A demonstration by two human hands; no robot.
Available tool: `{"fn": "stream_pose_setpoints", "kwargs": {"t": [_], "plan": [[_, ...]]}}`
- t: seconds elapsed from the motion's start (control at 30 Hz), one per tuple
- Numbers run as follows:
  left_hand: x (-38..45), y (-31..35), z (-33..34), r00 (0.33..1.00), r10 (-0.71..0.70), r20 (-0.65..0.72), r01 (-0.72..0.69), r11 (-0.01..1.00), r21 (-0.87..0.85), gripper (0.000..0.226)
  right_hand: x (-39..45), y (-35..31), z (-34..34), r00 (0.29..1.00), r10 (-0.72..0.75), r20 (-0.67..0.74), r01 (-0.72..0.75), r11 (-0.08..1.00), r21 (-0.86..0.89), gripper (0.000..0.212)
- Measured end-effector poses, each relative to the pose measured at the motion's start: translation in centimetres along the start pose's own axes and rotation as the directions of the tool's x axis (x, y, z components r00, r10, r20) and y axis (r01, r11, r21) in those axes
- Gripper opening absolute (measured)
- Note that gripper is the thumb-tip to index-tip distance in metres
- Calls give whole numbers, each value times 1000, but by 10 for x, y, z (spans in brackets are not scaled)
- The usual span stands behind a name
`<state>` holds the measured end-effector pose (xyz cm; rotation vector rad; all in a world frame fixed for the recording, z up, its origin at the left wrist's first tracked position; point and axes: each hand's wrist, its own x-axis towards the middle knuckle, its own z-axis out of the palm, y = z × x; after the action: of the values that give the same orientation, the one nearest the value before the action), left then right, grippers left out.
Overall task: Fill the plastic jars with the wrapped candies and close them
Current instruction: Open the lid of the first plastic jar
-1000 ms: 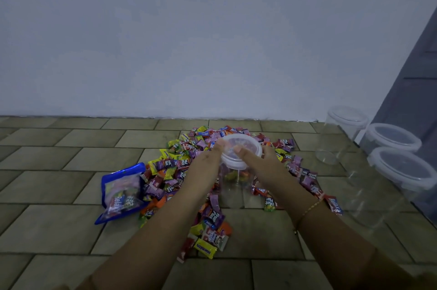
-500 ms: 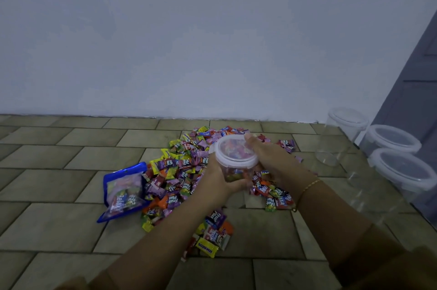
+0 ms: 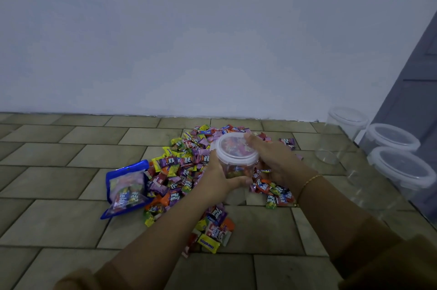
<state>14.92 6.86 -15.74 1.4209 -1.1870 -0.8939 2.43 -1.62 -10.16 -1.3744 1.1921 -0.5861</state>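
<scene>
A: Item one, the grip?
B: Left hand (image 3: pixel 218 177) wraps its fingers round the clear body of a plastic jar (image 3: pixel 236 166), centre frame, held tilted above the floor. Right hand (image 3: pixel 272 158) grasps the jar's far side, fingertips on the white lid (image 3: pixel 236 150).
A: Contents?
B: Wrapped candies inside, showing through the lid.
A: Below it?
B: Candy pile (image 3: pixel 184 171) spread over the tiled floor (image 3: pixel 59 183); blue candy bag (image 3: pixel 125 189) at its left edge.
A: Further out?
B: Three empty lidded jars (image 3: pixel 399 169) at right, beside a grey door (image 3: pixel 416 76).
</scene>
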Motion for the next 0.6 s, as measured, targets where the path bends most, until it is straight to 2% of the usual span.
{"fn": "stream_pose_setpoints", "kwargs": {"t": [0.2,0.27,0.37,0.47,0.57,0.6], "plan": [[2,-3,-1,999,-43,-1,43,999,0,91,2,-17,-3,1000,-4,21,7,993,-122,64],[0,1,-1,999,-44,1,44,999,20,89,3,-34,-2,998,-62,9,62,967,-248,68],[-1,1,-1,999,-39,-5,39,999,27,88,2,-56,3,989,-144,45,146,839,-524,75],[-1,-3,-1,999,-37,-1,37,999,39,91,7,-61,12,989,-110,95,145,725,-674,61],[-1,-5,-1,1000,-20,-6,20,999,37,96,18,-67,19,989,-81,123,145,666,-732,30],[-1,-4,-1,1000,-14,-9,14,999,35,94,19,-69,21,986,-98,136,168,611,-774,28]]}}
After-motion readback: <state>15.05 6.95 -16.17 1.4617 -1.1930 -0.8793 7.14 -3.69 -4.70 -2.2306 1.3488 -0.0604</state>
